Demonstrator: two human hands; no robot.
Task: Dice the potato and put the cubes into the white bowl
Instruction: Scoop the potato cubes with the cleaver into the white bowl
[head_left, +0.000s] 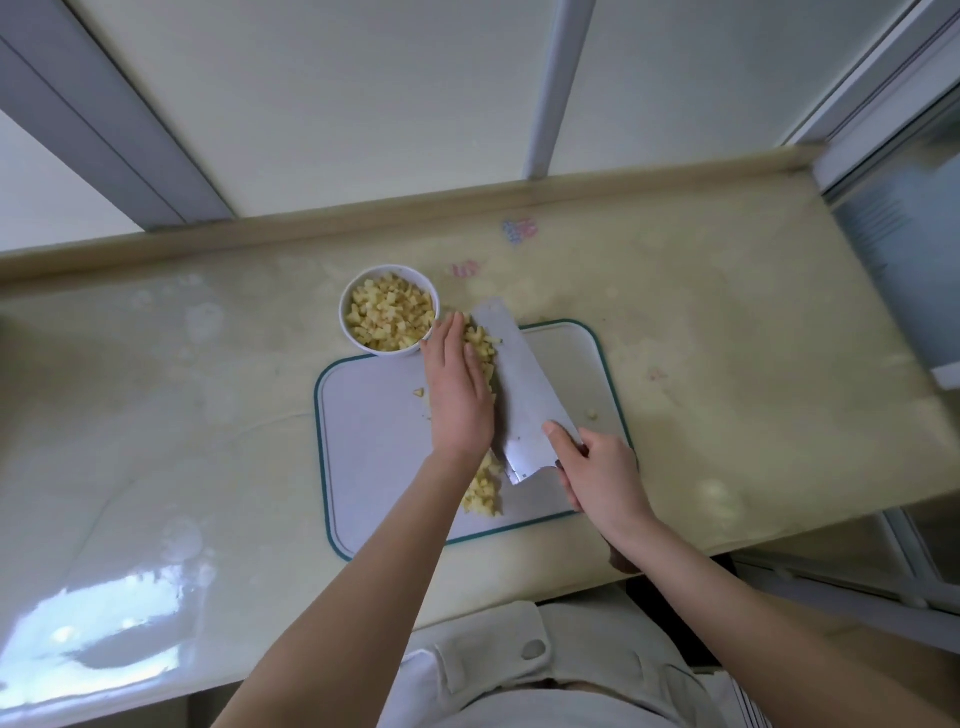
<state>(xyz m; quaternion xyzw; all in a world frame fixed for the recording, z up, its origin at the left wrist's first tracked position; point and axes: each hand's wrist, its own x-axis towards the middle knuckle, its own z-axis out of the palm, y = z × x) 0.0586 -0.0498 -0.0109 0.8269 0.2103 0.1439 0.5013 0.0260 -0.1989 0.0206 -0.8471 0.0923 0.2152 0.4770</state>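
A white bowl (388, 315), nearly full of yellow potato cubes, stands at the far left corner of the white cutting board (571, 358). My right hand (602, 475) grips the handle of a broad cleaver (524, 379), whose blade lies tilted along the board and points at the bowl. My left hand (458, 389) is flat with straight fingers and presses a row of potato cubes (483, 345) against the blade. More cubes (484, 493) lie by my left wrist near the board's front edge.
The board has a teal rim and lies on a glossy beige counter (208, 415). A few stray potato bits (591, 414) lie on the board. A window frame runs behind the counter. The counter's front edge is close to my body.
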